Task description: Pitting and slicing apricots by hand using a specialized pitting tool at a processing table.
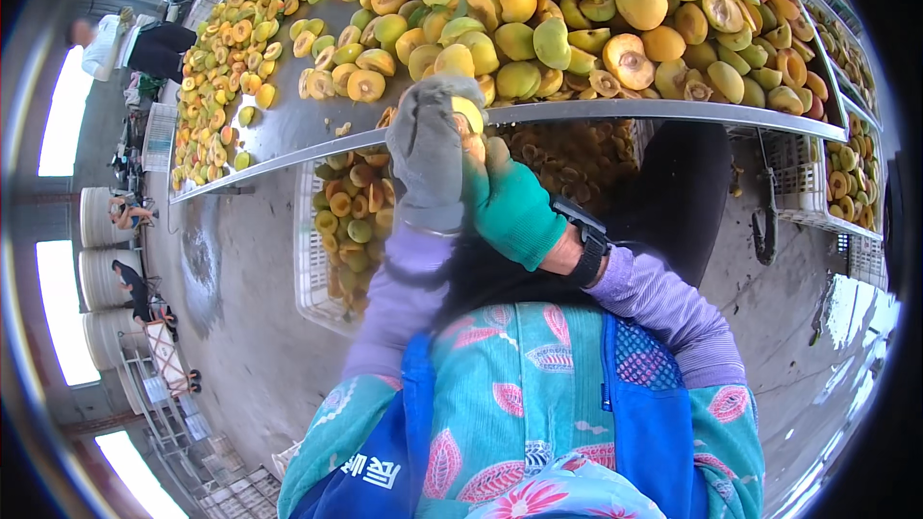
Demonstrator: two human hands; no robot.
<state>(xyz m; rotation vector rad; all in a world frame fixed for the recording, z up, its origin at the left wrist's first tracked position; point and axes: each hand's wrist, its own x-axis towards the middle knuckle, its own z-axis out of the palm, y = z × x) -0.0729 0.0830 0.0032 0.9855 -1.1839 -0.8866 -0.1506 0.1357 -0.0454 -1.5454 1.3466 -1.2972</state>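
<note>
My left hand (431,151), in a grey glove, grips a yellow stone-fruit piece (469,115) just over the metal table's front edge. My right hand (515,205), in a green knit glove with a black watch above the cuff, is closed and pressed up against that fruit from the right. Whether its fingers hold a small tool is hidden. Straight ahead, halved yellow-green stone fruit (627,61), like peaches or apricots, lie heaped on the metal table (317,112). Some show the stone or its hollow.
Under the table stand a white plastic crate (306,259) of fruit halves and a container of brownish pieces (577,158). More fruit crates (793,158) are stacked at right. A metal rim (649,109) edges the table. People (119,43) and large pale tanks (108,277) are at far left.
</note>
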